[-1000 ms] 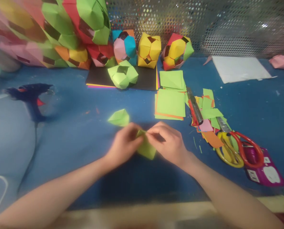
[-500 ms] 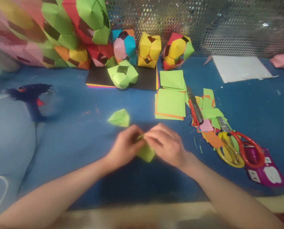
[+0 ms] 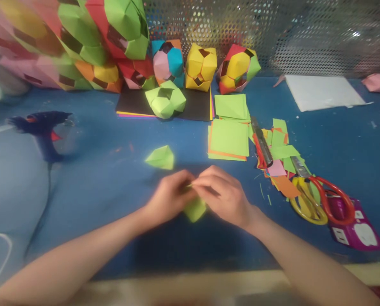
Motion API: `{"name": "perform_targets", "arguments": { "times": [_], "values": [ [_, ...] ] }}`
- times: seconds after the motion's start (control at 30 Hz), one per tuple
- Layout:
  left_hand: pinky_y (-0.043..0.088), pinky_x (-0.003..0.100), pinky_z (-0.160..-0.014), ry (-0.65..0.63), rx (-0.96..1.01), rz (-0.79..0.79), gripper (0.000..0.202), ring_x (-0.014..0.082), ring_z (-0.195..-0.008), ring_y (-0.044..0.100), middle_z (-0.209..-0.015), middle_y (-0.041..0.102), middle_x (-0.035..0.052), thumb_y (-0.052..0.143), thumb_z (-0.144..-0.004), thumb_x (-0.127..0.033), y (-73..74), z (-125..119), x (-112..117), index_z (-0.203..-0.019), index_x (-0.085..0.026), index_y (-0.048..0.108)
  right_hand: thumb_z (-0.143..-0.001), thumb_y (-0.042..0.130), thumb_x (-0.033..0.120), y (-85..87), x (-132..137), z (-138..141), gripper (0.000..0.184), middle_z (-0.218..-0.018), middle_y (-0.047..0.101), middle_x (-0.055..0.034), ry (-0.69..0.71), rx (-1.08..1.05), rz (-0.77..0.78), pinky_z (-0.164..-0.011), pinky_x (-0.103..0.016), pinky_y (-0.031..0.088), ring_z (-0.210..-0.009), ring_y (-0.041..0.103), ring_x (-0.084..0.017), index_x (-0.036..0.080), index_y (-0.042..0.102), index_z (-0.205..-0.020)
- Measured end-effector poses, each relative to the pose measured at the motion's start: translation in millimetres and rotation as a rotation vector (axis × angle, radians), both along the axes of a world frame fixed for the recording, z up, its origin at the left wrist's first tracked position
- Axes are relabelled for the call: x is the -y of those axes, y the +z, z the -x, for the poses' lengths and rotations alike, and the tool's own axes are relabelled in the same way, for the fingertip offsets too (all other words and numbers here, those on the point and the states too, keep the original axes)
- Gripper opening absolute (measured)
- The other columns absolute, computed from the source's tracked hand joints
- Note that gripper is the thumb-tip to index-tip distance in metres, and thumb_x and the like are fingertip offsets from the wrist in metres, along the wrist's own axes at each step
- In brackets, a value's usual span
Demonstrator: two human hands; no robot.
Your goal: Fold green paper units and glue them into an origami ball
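Both hands meet over the blue table [image 3: 97, 178] on one small folded piece of light green paper [image 3: 194, 209]. My left hand [image 3: 170, 196] pinches its left side with curled fingers. My right hand [image 3: 223, 193] grips its top from the right, fingers bent over it. Only the paper's lower corner shows below the fingers. Just beyond the hands lies a second folded green paper piece [image 3: 160, 157], touched by neither hand.
A green paper square stack [image 3: 228, 137] lies right of centre, beside a utility knife [image 3: 260, 144], paper scraps and scissors [image 3: 317, 193]. A glue gun [image 3: 43, 127] stands at left with its cord. Coloured paper cubes [image 3: 200, 67] line the perforated back wall; white sheet [image 3: 320, 91] at back right.
The hands have closed further over the green paper and turned it, so less of it shows below the fingers. Everything else on the table stays put.
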State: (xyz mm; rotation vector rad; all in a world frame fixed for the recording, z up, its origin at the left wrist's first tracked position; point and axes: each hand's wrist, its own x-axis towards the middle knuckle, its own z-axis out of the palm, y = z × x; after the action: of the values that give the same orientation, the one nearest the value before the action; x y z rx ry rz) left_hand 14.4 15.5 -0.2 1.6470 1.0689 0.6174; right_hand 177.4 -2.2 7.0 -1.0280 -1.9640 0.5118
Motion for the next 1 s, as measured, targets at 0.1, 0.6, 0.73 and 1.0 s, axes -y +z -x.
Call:
{"name": "perform_targets", "arguments": {
  "times": [0.1,0.6,0.73,1.0],
  "values": [
    [0.036,0.018,-0.055,-0.004,0.0,0.002,0.004,0.0068,-0.058,0.044,-0.063,0.052,-0.0044,0.053,-0.075,-0.016,1.5,0,0,-0.072,-0.015,0.055,-0.086,0.053,0.01,2.4,-1,0,0.011,-0.077,0.061,-0.0039,-0.001,-0.054,0.073,-0.065,-0.026,0.049,-0.072,0.059,-0.012,0.017,0.061,-0.084],
    [0.041,0.021,-0.059,0.239,0.076,0.042,0.009,0.01,-0.065,0.05,-0.075,0.057,-0.001,0.055,-0.07,-0.013,-12.1,3,0,-0.077,-0.017,0.055,-0.087,0.049,0.01,-5.4,-2,-1,0.015,-0.073,0.062,-0.0056,-0.132,0.133,0.0,-0.065,-0.028,0.049,-0.07,0.059,-0.015,0.016,0.062,-0.084],
    [0.041,0.022,-0.062,0.301,0.052,-0.013,0.006,0.0107,-0.069,0.051,-0.076,0.058,-0.0008,0.055,-0.071,-0.013,-9.9,3,-2,-0.075,-0.017,0.054,-0.087,0.052,0.014,-5.5,-4,-3,0.011,-0.076,0.063,-0.0069,-0.132,0.107,-0.009,-0.066,-0.028,0.05,-0.072,0.06,-0.015,0.015,0.063,-0.086],
    [0.042,0.022,-0.062,0.299,0.021,0.006,0.01,0.0114,-0.069,0.053,-0.077,0.06,-0.0004,0.056,-0.073,-0.016,-5.3,1,-2,-0.083,-0.017,0.057,-0.088,0.051,0.015,-3.5,-7,-10,0.017,-0.069,0.062,-0.0034,-0.128,0.107,0.053,-0.059,-0.026,0.047,-0.065,0.058,-0.013,0.017,0.065,-0.079]
  ]
}}
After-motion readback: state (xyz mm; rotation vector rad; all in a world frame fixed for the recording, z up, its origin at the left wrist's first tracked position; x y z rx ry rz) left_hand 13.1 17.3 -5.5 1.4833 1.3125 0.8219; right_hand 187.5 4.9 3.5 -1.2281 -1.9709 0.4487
